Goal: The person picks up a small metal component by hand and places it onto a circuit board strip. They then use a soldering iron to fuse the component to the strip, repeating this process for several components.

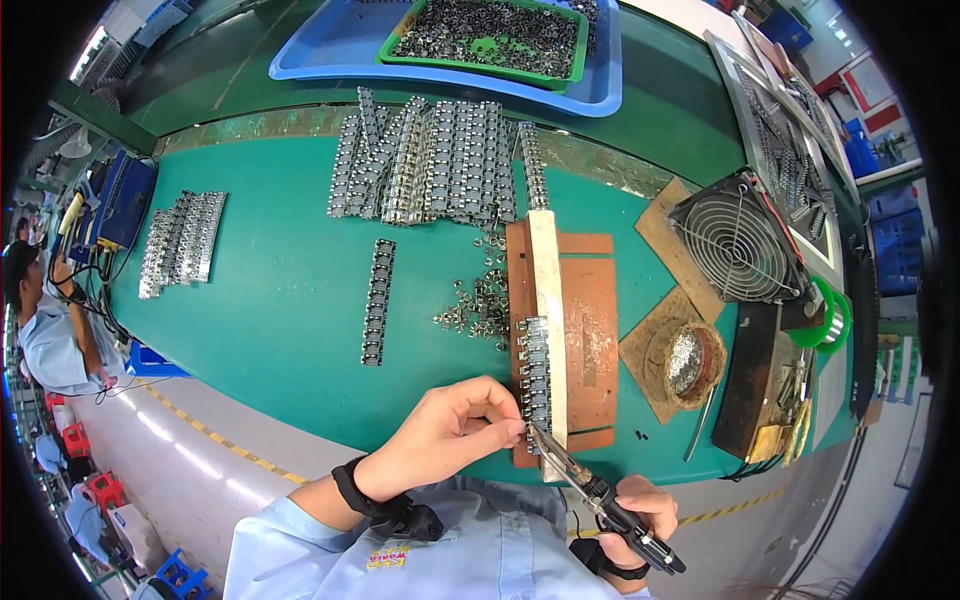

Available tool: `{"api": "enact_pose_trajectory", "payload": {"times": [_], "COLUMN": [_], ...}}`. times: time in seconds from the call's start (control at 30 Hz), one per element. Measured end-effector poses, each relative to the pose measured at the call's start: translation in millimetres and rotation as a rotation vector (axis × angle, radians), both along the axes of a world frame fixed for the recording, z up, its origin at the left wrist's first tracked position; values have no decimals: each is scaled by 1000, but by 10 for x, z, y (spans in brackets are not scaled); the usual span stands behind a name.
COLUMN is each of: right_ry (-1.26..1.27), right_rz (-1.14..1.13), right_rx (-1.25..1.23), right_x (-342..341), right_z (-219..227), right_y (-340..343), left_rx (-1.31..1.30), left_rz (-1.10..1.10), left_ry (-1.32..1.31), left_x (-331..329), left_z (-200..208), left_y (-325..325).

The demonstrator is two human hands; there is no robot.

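My right hand (640, 515) is closed round the black handle of a soldering iron (603, 493). Its metal tip points up and left to the near end of a strip of small metal parts (535, 375). That strip lies along a pale bar (545, 270) on a reddish-brown board (590, 340). Thumb and forefinger of my left hand (450, 430) pinch together beside the tip; what they hold is too small to name. Left of the board lies a heap of small loose metal pieces (485, 305). A single metal strip (377, 302) lies farther left.
Stacked strips (430, 165) stand behind, with more strips (183, 243) at the left. A blue tray (300, 55) holds a green tray (578, 60) of small parts. A fan (735, 240), a round pot (688, 362) and a green spool (830, 315) stand right. Another person (65, 335) sits far left.
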State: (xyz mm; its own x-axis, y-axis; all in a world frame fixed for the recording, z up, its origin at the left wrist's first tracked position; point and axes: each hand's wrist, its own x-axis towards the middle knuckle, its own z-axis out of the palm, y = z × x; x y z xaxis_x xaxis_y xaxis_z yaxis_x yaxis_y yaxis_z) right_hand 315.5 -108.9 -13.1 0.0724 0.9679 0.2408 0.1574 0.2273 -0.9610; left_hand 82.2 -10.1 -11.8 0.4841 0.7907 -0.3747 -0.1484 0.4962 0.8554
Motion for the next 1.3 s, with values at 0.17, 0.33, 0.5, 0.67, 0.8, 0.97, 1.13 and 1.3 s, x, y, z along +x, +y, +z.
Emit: {"api": "enact_pose_trajectory", "payload": {"times": [0.17,0.33,0.5,0.67,0.8,0.97,1.13,1.3], "right_ry": [11,105,131,118,109,202,250,305], "right_rz": [30,-82,-84,-90,-120,-269,-370,-353], "right_rx": [37,38,34,50,66,-5,-59,-54], "right_x": [51,68,40,67,50,-102,-115,-126], "right_z": [-43,-132,-144,-140,-154,-79,-62,-112], "right_y": [-34,-130,-115,-113,-119,-31,41,174], "left_rx": [5,10,16,7,2,-13,184,778], "left_rz": [2,4,2,-6,-2,27,265,-44], "left_ry": [1,1,0,-2,-1,24,-9,-824], "left_x": [2,13,-2,21,6,-37,-152,-284], "left_z": [7,3,-23,-1,12,57,284,837], "left_y": [-2,-15,-13,0,-4,-12,-75,-214]}}
